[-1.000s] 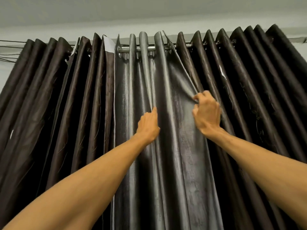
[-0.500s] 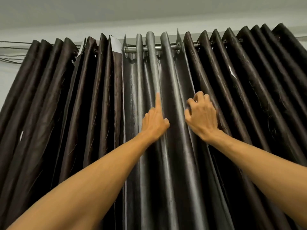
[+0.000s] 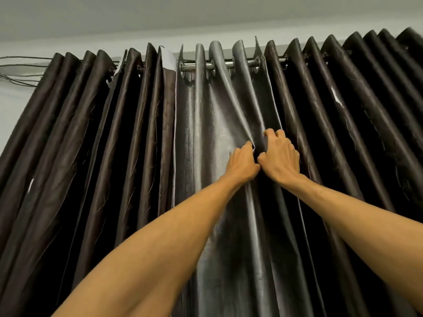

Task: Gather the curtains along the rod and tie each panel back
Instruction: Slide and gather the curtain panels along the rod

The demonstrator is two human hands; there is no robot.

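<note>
Three curtain panels hang by eyelets from a metal rod point(image 3: 229, 64) near the ceiling. A brown panel point(image 3: 91, 133) hangs gathered on the left, a shiny grey panel point(image 3: 201, 124) hangs in the middle, and a dark brown pleated panel point(image 3: 354, 115) is on the right. My left hand point(image 3: 241, 164) grips a fold of the grey panel near its right edge. My right hand point(image 3: 280, 156) grips that right edge, fingers curled round the cloth. The two hands touch each other, with the fold bunched between them.
A pale wall and a grey ceiling point(image 3: 206, 14) lie above the rod. Thin dark cables point(image 3: 20, 69) run along the wall at the upper left. Curtain cloth fills the rest of the view.
My left hand has moved right and closed on a grey fold. My right hand now meets it, and the grey panel's folds are pulled together. The view has shifted slightly.
</note>
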